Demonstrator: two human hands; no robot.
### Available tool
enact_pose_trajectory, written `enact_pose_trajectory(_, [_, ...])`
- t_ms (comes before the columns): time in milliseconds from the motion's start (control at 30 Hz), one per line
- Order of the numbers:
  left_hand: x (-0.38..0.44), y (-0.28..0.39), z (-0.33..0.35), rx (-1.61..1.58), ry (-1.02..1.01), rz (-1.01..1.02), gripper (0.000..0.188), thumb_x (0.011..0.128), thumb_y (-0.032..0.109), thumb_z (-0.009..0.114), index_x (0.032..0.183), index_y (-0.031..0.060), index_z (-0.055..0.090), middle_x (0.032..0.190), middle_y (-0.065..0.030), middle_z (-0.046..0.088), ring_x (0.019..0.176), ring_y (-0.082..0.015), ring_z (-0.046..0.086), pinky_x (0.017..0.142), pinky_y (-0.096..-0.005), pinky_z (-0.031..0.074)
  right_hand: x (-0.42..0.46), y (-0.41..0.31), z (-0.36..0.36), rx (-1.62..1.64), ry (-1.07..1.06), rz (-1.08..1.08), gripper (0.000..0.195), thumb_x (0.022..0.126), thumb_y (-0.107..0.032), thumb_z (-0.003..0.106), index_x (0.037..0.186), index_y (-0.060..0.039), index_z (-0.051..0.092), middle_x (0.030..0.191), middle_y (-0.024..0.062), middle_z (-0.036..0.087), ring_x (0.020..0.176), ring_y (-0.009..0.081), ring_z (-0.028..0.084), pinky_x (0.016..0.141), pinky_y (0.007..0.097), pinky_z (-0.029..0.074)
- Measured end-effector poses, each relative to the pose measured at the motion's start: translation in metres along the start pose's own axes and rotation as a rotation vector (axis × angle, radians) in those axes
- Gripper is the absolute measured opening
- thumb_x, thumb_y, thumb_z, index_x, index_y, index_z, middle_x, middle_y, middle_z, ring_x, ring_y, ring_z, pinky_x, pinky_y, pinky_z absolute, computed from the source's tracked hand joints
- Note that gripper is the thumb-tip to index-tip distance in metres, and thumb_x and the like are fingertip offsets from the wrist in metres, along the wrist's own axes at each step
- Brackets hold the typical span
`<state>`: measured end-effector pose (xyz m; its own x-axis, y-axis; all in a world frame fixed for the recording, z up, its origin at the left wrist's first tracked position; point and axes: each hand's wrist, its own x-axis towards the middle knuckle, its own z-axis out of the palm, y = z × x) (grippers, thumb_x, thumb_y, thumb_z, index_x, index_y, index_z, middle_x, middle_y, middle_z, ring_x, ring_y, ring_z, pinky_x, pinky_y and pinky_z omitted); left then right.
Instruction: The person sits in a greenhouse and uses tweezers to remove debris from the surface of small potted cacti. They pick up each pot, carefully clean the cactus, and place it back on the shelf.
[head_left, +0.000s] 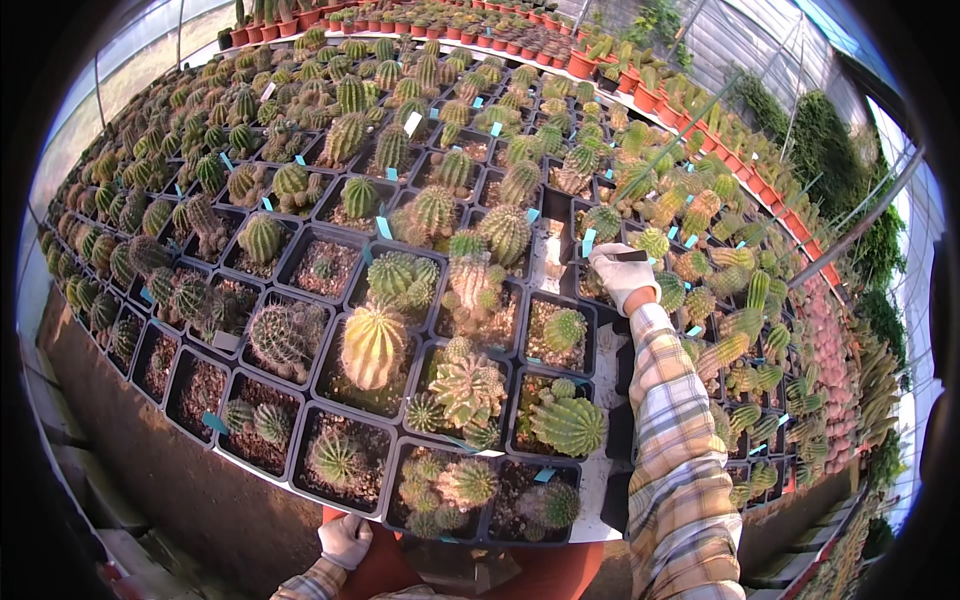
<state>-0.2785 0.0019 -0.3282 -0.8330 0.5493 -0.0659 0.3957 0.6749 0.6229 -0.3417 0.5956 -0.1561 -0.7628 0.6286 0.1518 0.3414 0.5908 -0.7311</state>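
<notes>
My right hand (624, 279), in a white glove, reaches over the black pots right of the middle. A short dark pen-like thing (631, 256) is held across its fingers. A turquoise plant label (589, 242) stands at the fingertips; whether they pinch it is unclear. Beneath this hand a potted cactus (592, 282) is partly hidden. My left hand (346, 540), also gloved, is curled below the bench's front edge, near a pot with a small round cactus (335, 459), and shows nothing in it. A yellowish ribbed cactus (373, 346) sits between the hands.
Square black pots of cacti, many bearing turquoise labels (384, 227), crowd the bench. A bare strip of white bench top (600, 480) runs beside my right forearm. Orange pots (651, 97) line the back and right. A thin green rod (679, 139) slants over the plants.
</notes>
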Motion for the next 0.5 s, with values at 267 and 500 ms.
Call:
enact_pose_trajectory(267, [-0.005, -0.010, 0.008, 0.062, -0.008, -0.006, 0.015, 0.074, 0.017, 0.058, 0.064, 0.0071, 0.053, 0.057, -0.0157, 0.054, 0.055, -0.0345, 0.055, 0.050, -0.0406, 0.045, -0.091, -0.066, -0.101, 0.364, 0.254, 0.193, 0.030, 0.082, -0.022, 0.060, 0.098, 0.0027, 0.060, 0.081, 0.0090, 0.061, 0.061, 0.0160, 0.062, 0.052, 0.0259, 0.052])
enact_pose_trajectory(500, [-0.002, 0.001, 0.007, 0.036, 0.037, 0.026, 0.015, 0.077, 0.020, 0.056, 0.068, 0.0088, 0.056, 0.058, -0.0159, 0.055, 0.056, -0.0349, 0.056, 0.051, -0.0420, 0.045, -0.128, 0.019, -0.091, -0.036, 0.261, 0.017, 0.018, 0.080, -0.021, 0.058, 0.082, -0.0048, 0.065, 0.076, 0.0067, 0.065, 0.070, 0.0176, 0.062, 0.064, 0.0276, 0.047])
